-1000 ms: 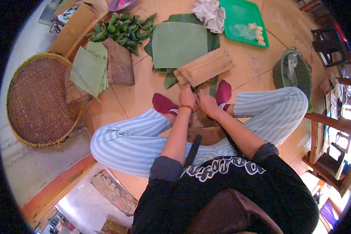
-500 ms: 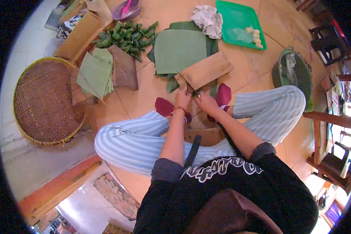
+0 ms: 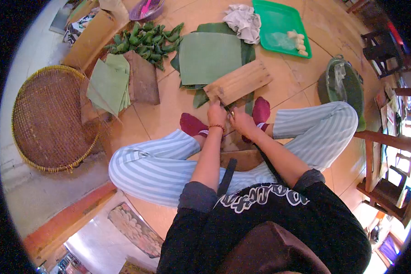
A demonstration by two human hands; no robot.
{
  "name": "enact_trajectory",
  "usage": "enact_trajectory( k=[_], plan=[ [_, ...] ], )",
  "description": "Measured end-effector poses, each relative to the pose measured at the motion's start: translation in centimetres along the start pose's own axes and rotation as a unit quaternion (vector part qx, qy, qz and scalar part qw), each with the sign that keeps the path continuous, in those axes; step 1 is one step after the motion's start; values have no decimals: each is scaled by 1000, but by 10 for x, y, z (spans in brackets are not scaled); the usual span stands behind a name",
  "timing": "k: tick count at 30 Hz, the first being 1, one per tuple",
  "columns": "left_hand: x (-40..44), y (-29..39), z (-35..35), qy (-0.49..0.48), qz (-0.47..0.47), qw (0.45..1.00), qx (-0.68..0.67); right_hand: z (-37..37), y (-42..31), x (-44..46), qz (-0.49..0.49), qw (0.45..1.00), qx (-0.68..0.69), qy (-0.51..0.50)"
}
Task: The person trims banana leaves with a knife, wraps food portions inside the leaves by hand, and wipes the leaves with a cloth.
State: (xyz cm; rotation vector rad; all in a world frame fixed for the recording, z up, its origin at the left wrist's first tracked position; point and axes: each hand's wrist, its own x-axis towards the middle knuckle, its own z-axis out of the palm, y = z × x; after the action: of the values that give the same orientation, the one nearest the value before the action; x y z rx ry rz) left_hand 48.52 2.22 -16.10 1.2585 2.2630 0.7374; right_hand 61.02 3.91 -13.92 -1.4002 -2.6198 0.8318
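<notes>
My left hand [image 3: 216,113], with a beaded bracelet at its wrist, is closed near the lower left end of a wooden board [image 3: 239,83]. What its fingers pinch is too small to make out. Close beside it, my right hand [image 3: 242,122] is closed around a thin dark knife [image 3: 225,107], whose short visible part lies between the two hands. Both hands are in front of my crossed legs. Beyond the board lies a stack of cut banana leaves [image 3: 210,59], which the board partly overlaps.
Folded leaf parcels [image 3: 146,43] are heaped at the upper left, near more cut leaves [image 3: 107,82] and a brown block [image 3: 143,77]. A round woven tray [image 3: 52,118] lies left. A crumpled cloth [image 3: 243,22], green tray [image 3: 278,23] with pale pieces, and dark tub [image 3: 326,84] stand around.
The knife's long blade stuck out past my left hand over the board's end; now only a short part shows between my hands. My left hand has shifted slightly right.
</notes>
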Motion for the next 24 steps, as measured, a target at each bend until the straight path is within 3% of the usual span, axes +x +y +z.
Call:
enact_trajectory(
  k=[5,10,19,22,24],
  plan=[
    [4,-4,8,-7,0,1000,20,12,3,5,67,997,39,-10],
    [0,-1,7,-37,-26,999,30,21,10,5,24,1000,15,5],
    [6,-21,18,-18,42,998,-32,23,9,12,23,999,2,-32],
    [21,-29,-15,-183,-131,929,-293,14,6,11,13,999,-6,-38],
    [32,-65,2,-180,-158,874,-422,8,4,8,-11,999,-13,-28]
  ],
)
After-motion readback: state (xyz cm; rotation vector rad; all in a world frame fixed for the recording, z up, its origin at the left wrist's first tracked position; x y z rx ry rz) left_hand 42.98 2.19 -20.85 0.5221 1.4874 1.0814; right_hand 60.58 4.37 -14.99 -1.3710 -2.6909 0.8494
